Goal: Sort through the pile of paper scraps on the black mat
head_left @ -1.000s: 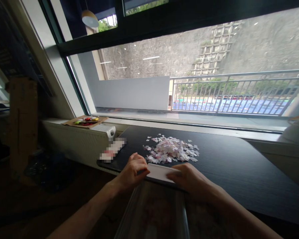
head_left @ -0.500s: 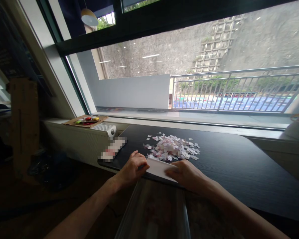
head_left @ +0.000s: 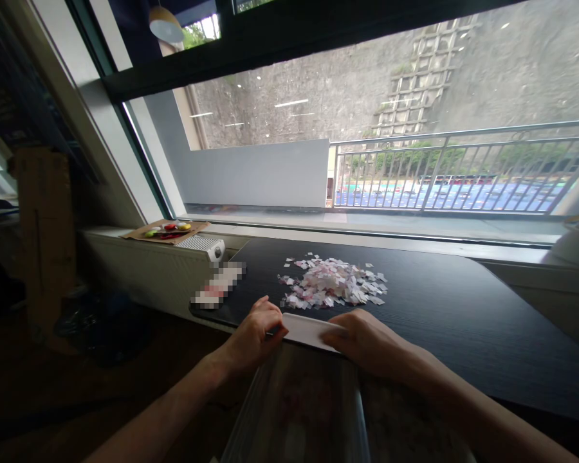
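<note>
A folded white strip of paper stretches between my two hands at the near edge of the black table. My left hand pinches its left end, thumb against fingers. Around the right end, my right hand is closed, with its fingertips blurred. Just beyond the strip lies a loose heap of small torn paper pieces, white with some pinkish ones. Below the strip, a clear plastic container stands under the table edge; its contents are too dim to make out.
A pixelated strip lies at the table's left corner. Left of it is a white radiator, with a piece of cardboard bearing colourful items on top. Behind the table runs the window sill. A dark plastic bag sits on the floor.
The white paper strip has tilted to lie more level, its left end slightly lower. Both hands keep their hold, and the view has shifted slightly.
</note>
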`<state>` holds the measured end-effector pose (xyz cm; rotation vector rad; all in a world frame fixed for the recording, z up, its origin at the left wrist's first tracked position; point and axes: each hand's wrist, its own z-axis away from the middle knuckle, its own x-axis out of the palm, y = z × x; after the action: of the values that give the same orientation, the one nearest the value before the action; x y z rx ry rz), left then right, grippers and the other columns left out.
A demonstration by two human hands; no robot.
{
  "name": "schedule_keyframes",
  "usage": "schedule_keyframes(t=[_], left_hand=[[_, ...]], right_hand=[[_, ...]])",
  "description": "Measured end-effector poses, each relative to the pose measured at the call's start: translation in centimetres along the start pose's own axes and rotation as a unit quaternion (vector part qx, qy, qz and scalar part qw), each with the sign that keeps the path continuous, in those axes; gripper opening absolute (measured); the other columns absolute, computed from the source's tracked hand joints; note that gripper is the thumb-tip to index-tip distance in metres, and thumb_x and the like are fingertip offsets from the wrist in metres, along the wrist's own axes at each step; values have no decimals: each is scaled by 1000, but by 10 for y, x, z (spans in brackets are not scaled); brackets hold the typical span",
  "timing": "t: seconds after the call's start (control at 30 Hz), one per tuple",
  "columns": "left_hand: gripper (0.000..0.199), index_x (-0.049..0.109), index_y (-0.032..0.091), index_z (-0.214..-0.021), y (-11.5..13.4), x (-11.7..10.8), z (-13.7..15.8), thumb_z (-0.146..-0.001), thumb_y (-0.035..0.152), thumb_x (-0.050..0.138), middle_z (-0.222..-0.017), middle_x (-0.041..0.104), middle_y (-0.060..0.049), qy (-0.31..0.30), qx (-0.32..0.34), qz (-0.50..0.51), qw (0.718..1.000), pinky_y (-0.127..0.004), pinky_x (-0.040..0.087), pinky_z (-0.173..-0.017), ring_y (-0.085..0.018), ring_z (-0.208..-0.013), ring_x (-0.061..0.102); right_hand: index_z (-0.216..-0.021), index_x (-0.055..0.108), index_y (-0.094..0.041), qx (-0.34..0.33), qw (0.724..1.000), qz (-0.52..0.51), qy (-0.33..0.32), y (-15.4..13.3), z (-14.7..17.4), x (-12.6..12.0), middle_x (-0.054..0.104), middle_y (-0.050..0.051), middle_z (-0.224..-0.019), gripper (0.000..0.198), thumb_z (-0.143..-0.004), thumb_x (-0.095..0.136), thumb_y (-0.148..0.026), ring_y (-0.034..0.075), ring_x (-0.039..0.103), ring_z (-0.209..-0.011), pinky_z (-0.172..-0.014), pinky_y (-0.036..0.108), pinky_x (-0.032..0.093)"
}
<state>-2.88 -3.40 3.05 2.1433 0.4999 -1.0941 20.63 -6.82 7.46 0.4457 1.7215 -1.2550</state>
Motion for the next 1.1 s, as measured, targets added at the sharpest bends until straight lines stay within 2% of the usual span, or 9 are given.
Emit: schedule_keyframes(t=[0.13,0.3,0.47,0.67,0.83,1.0,1.1], left_hand=[[18,59,20,-68,-3,3,-1,-83,24,50,-72,63,0,32,-9,-14,999,-44,30,-106,-16,-80,57],[21,60,20,-70,-1,2,1,-86,25,47,-72,62,0,3,15,-10,1000,-41,29,-107,-15,-81,57],[19,58,19,-67,0,3,-1,-84,23,50,-72,62,0,35,9,-20,999,-43,33,-104,-15,-80,56],[22,60,18,-71,1,6,5,-88,24,47,-71,62,0,35,43,-11,998,-43,33,-104,-15,-80,56],[19,59,18,-70,-8,12,-5,-85,23,49,-73,63,-1,69,20,-17,997,-44,34,-103,-15,-80,57],[21,62,18,-71,4,4,4,-86,25,49,-75,65,-1,21,7,16,1000,-45,29,-106,-16,-83,58],[21,66,19,-73,13,0,9,-85,31,53,-78,67,-2,15,-50,81,995,-43,32,-104,-17,-84,59]], right_hand=[[-56,57,-14,-14,999,25,35,3,-2,2,38,-5,-51,31,-83,46,-26,8,32,-50,-48,22,24],[-59,61,-14,-26,999,26,7,2,0,1,41,-5,-52,31,-84,47,-27,8,32,-50,-47,22,23],[-61,62,-14,-25,997,65,38,0,0,1,47,-2,-53,32,-86,45,-24,9,33,-52,-51,23,26],[-65,64,-13,-34,997,66,6,3,2,3,52,-1,-56,31,-86,46,-26,9,33,-52,-52,23,25],[-63,62,-12,-26,995,90,34,5,-6,3,52,1,-58,30,-87,46,-21,9,34,-54,-53,24,25],[-60,60,-13,-43,998,50,-16,-2,1,-4,43,-4,-53,29,-85,48,-22,8,29,-52,-51,23,23],[-58,60,-13,11,998,-46,-37,6,9,-2,39,-5,-50,27,-80,54,-27,7,29,-50,-47,22,23]])
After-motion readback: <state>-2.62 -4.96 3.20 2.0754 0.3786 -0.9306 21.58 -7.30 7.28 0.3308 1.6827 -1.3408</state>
